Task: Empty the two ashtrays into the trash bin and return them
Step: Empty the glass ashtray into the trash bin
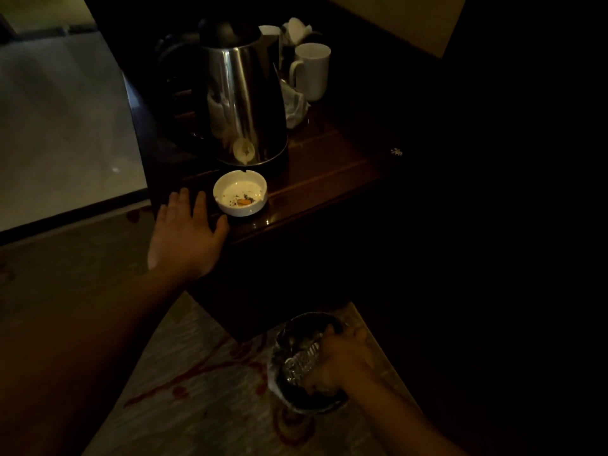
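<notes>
A white round ashtray [239,193] stands near the front corner of a dark wooden table [329,181], with ash and an orange cigarette butt inside it. My left hand [187,236] is stretched out just left of the ashtray, fingers apart and holding nothing, its thumb close to the ashtray's base. Low on the right, my right hand [342,360] grips the rim of a small round trash bin [291,348] with a shiny liner, over the carpet. Only this one ashtray shows.
A steel electric kettle [243,103] stands right behind the ashtray. A white mug [312,70] and crumpled white wrappers [296,108] are at the back. Patterned carpet [197,390] lies below the table. The right side is too dark to read.
</notes>
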